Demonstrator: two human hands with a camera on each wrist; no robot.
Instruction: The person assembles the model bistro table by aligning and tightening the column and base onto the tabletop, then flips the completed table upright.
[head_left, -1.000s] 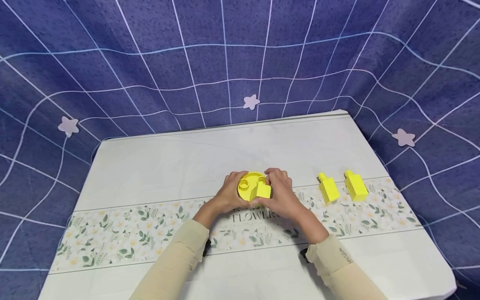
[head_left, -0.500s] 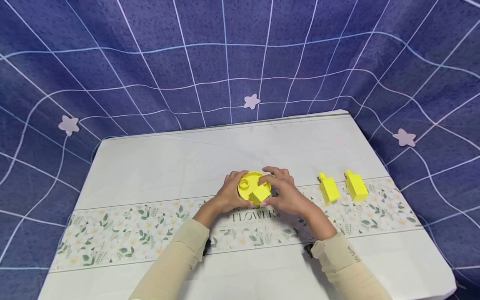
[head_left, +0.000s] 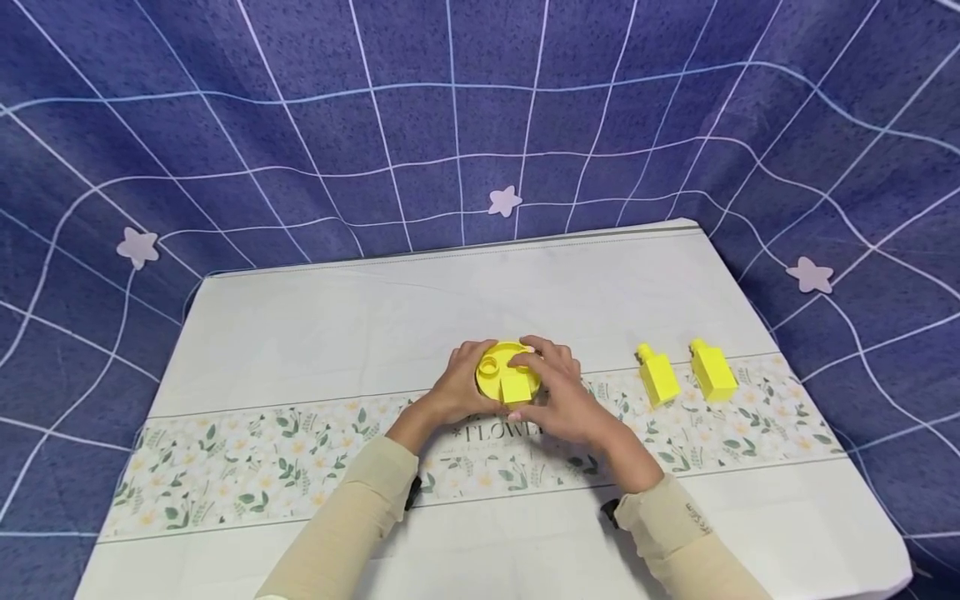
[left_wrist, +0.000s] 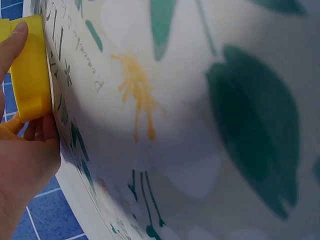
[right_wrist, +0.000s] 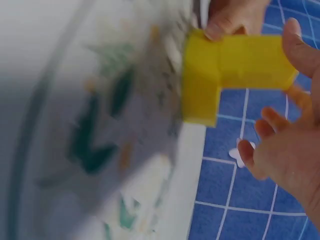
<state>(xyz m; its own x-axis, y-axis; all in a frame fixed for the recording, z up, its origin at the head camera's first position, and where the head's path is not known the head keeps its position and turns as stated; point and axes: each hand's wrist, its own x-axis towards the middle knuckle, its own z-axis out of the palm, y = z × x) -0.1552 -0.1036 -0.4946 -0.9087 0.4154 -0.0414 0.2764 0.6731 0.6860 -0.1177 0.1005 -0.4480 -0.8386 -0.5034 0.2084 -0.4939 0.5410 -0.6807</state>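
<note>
The left hand (head_left: 459, 387) curls its fingers round the yellow base (head_left: 491, 387) on the worktop (head_left: 337, 333); the right hand (head_left: 566, 396) pinches the block (head_left: 515, 388) upon it (upright, its seating hidden); an uneven push could tip it.

Round base (head_left: 504, 352): bright yellow, shallow, rimmed, lying flat on the white table (head_left: 337, 333) near mid-scene. Raised ring (head_left: 488, 365) on its left side, open at top. Yellow block (head_left: 516, 388): plain, square-topped, upright on base's near side, rising well above rim; its lower end hidden. Right part of base mostly covered
</note>
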